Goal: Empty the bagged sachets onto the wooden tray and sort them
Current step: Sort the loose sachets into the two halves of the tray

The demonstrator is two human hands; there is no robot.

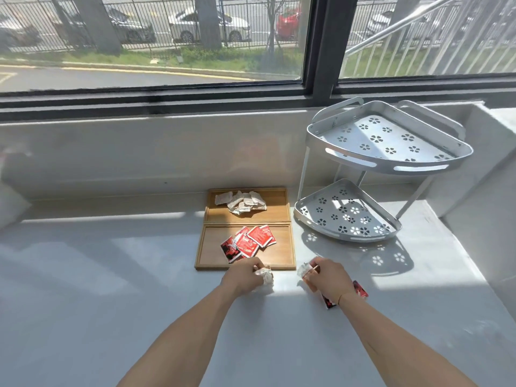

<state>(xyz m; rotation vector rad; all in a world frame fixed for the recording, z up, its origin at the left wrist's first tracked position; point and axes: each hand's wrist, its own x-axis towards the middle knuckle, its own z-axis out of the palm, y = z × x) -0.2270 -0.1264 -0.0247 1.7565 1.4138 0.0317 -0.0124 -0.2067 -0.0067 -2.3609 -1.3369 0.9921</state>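
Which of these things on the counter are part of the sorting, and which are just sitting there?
Part of the job:
- far wooden tray with white sachets
- near wooden tray with red sachets
- white sachet in the left hand
- sachets in the right hand
- red sachets on the counter by the right wrist

Just sitting there:
- two-tier corner rack

No readable print on your counter.
Your red sachets (249, 241) and white sachets (242, 201) carry markings too small to read.

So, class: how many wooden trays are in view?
2: the far tray holds white sachets; the near tray, right in front of it, holds red sachets.
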